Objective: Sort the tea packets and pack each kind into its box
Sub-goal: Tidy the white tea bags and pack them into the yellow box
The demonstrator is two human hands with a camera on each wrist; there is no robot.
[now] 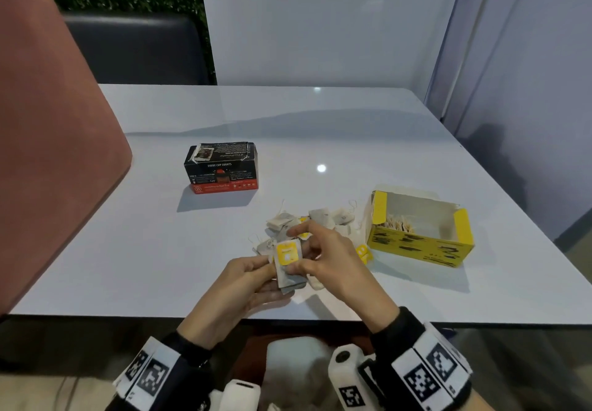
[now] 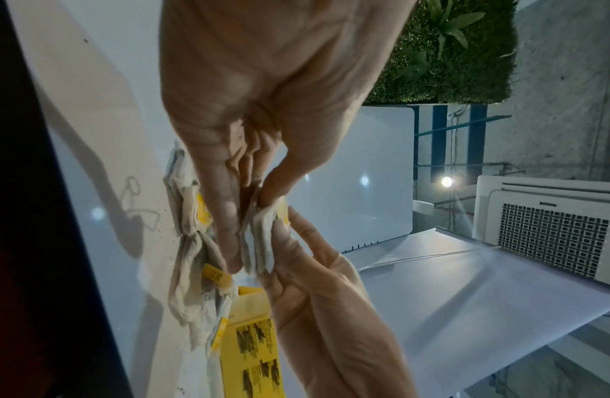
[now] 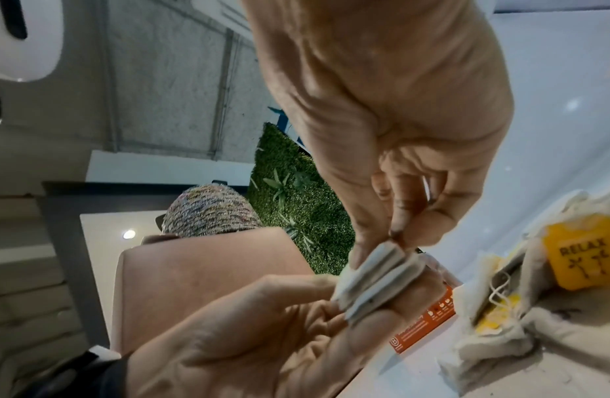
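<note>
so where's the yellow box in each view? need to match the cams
Head: yellow box at right of centre on the table, open, right of the loose tea bags.
Left wrist: bottom centre, printed side showing, below the fingers.
Right wrist: not in view; the orange-based box there is the black one.
Shared landmark: the stack of tea bags held between both hands.

head view looks down at the table point(image 1: 352, 129); both wrist views, close, share the pinched packets point(image 2: 259, 242).

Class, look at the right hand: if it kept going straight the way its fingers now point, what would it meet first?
Probably the left hand, since the right hand points leftward across their shared tea packets; depth unclear.
</note>
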